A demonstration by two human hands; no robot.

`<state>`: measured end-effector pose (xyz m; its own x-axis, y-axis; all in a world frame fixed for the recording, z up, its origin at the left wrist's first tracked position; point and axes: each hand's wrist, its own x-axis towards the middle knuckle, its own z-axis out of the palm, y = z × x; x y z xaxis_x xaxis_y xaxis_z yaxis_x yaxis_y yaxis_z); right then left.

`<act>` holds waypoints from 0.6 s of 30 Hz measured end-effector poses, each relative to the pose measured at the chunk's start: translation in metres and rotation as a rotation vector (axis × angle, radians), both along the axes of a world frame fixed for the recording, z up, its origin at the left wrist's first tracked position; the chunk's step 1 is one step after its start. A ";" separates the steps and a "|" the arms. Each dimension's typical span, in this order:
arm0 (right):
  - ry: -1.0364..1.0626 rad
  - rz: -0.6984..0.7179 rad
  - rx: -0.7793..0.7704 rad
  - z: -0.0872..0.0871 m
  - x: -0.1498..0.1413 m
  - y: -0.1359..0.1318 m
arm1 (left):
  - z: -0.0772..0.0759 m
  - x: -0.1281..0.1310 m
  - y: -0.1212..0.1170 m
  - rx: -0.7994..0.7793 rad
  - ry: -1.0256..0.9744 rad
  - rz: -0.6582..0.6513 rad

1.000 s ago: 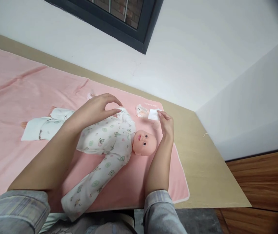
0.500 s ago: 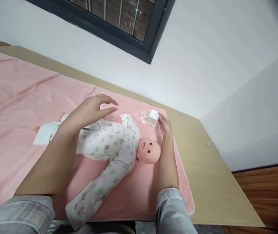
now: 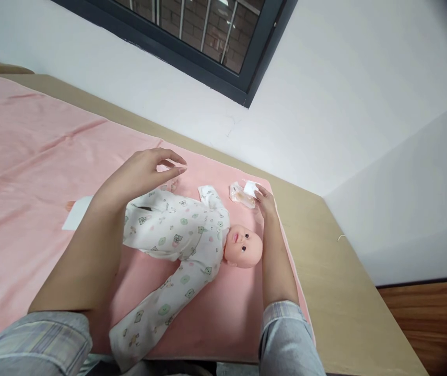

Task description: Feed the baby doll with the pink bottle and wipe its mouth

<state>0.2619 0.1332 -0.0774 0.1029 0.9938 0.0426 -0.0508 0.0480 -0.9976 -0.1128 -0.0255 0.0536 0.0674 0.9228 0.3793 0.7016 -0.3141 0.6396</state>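
A baby doll (image 3: pixel 192 240) in a white printed sleepsuit lies on a pink blanket (image 3: pixel 31 172), its head (image 3: pixel 243 249) toward the right. My left hand (image 3: pixel 145 169) hovers above the doll's torso, fingers curved and apart, holding nothing. My right hand (image 3: pixel 265 201) is just beyond the doll's head, its fingertips pinching a small white folded wipe (image 3: pixel 250 188) next to a clear crumpled wrapper (image 3: pixel 239 194). The doll's far sleeve (image 3: pixel 210 196) lies between my two hands.
The blanket covers a beige table (image 3: pixel 337 292) set against a white wall under a dark-framed window (image 3: pixel 192 36). The table's right edge drops to a wooden floor (image 3: pixel 435 324). A small pale scrap (image 3: pixel 341 238) lies near the wall.
My left hand let go of the doll's far sleeve and lifted off it. My right hand lowered the white wipe toward the wrapper. The view shifted right and down.
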 end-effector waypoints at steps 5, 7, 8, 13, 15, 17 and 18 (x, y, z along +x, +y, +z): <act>-0.060 0.036 -0.033 -0.010 -0.001 -0.002 | 0.000 -0.002 0.000 -0.015 0.014 0.006; -0.076 0.018 -0.041 -0.008 -0.003 -0.005 | -0.001 -0.003 0.001 -0.023 0.026 0.001; -0.093 0.018 -0.044 -0.005 -0.005 -0.007 | -0.002 -0.003 0.001 -0.030 0.029 0.000; -0.203 0.092 -0.070 0.006 -0.009 -0.019 | -0.007 -0.009 0.008 -0.062 0.003 0.011; -0.228 0.087 -0.080 0.009 -0.006 -0.021 | -0.008 -0.012 0.010 -0.075 -0.005 0.024; -0.245 0.058 -0.096 0.011 -0.001 -0.021 | -0.008 -0.015 0.013 -0.090 -0.011 0.042; -0.251 0.038 -0.104 0.013 0.003 -0.021 | -0.009 -0.017 0.015 -0.100 -0.012 0.056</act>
